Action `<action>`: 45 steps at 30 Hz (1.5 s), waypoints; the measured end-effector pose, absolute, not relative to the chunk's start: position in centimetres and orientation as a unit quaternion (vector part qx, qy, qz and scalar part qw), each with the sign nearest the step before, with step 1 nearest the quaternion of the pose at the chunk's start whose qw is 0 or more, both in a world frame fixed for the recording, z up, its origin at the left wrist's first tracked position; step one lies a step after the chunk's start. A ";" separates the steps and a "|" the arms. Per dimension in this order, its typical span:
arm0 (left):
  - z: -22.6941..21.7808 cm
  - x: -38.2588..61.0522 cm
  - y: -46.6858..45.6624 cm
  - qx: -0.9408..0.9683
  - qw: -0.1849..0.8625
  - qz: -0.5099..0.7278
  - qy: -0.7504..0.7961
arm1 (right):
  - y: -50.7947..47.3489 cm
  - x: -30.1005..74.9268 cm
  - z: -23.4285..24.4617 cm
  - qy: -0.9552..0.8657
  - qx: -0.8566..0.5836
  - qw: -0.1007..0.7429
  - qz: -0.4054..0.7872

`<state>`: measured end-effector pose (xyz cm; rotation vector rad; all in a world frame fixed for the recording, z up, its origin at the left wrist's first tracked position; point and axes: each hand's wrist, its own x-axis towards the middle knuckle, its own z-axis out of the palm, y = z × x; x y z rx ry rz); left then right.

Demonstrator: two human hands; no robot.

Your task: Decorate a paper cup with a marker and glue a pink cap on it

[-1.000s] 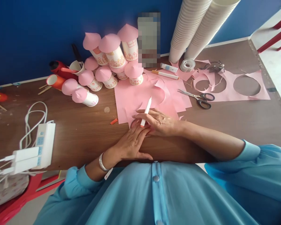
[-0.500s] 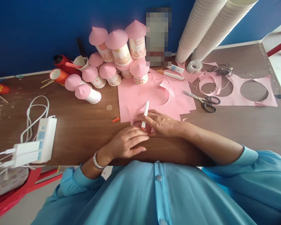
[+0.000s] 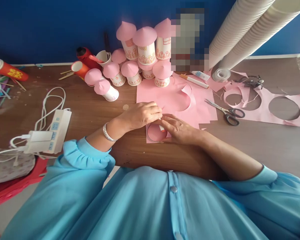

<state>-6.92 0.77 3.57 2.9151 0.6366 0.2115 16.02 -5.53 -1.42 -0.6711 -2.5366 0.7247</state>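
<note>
My left hand [image 3: 146, 114] is closed over the upper end of a white marker [image 3: 161, 127], its fingers bent together and hiding the tip. Between the fingers of my right hand [image 3: 178, 129] is the marker's lower part, with its orange end showing. Under both hands lies pink paper [image 3: 150, 95], and on its near corner rests a round, thin-rimmed ring or clear disc [image 3: 157, 133]. The right hand's fingertips reach that disc's edge. Whether the left fingers also hold a cap, I cannot tell.
Cups with pink cone roofs [image 3: 147, 45] stand at the back. Scissors [image 3: 230, 113], a tape roll [image 3: 221, 75] and cut pink sheet [image 3: 261, 111] lie to the right, below tall cup stacks [image 3: 240, 30]. A power strip [image 3: 58, 130] with cables is on the left.
My left hand has moved up and away from me, onto the marker's upper end. The orange cap on the table is now out of sight. The view has shifted left.
</note>
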 end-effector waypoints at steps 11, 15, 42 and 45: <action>4.6 -14.1 -8.3 0.779 0.212 0.389 0.444 | -5.8 16.2 -1.8 -0.905 -0.271 0.175 0.276; 2.8 -12.8 -12.8 0.712 0.363 0.380 0.465 | -5.7 16.3 -1.8 -0.911 -0.272 0.177 0.255; -0.6 -10.1 -14.4 0.738 0.308 0.385 0.461 | -5.4 16.2 -1.8 -0.919 -0.262 0.172 0.240; -0.6 -10.2 -14.4 0.735 0.316 0.379 0.465 | -5.4 16.2 -1.8 -0.920 -0.259 0.172 0.239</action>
